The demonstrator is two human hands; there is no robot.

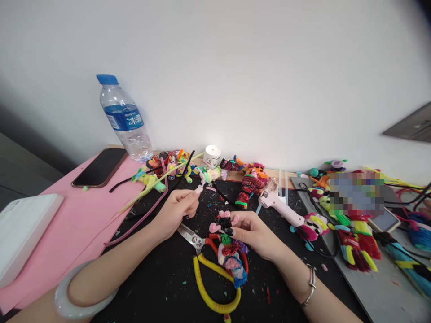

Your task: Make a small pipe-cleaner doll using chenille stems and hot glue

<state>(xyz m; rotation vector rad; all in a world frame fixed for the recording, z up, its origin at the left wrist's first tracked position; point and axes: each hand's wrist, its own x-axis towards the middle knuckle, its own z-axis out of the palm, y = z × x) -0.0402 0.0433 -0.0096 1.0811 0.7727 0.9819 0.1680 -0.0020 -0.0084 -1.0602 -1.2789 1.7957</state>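
My left hand (178,208) is closed in a pinch, with a small pale pink fuzzy piece (199,189) at its fingertips. To its right, my right hand (251,233) grips a small pink fuzzy pipe-cleaner piece (215,228) between thumb and fingers; dark red and black fuzz shows beside it. Below the hands lie scissors (198,242) with red and yellow handles, blades pointing up-left. A colourful pipe-cleaner figure (235,264) with a blue part rests over the handles, just under my right hand.
A pink glue gun (283,208) lies right of centre. Pipe-cleaner figures (251,186) line the wall around a white cup (212,156). On the left are a water bottle (126,121), a phone (101,167) and a white box (27,229). More figures (358,242) cover the grey board.
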